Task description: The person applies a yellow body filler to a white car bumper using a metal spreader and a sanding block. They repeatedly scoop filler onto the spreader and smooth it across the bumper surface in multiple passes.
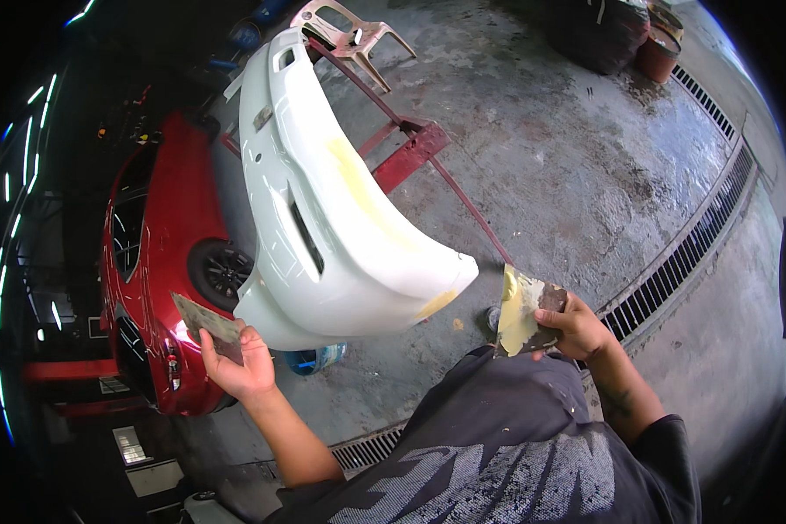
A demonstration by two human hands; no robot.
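A white car bumper [323, 201] rests on a red metal stand [410, 148], with yellow filler patches along its upper face and at its near corner. My left hand [240, 362] grips a thin grey spreader blade [203, 320] just below the bumper's left end. My right hand [576, 327] holds a flat mixing board [522, 310] smeared with yellow filler, just right of the bumper's near corner. Neither tool touches the bumper.
A red car [162, 262] stands at the left. A long floor drain grate [690, 249] runs along the right. A plastic chair [354, 35] lies at the back, with dark tubs [624, 35] at the far right. The concrete floor is stained.
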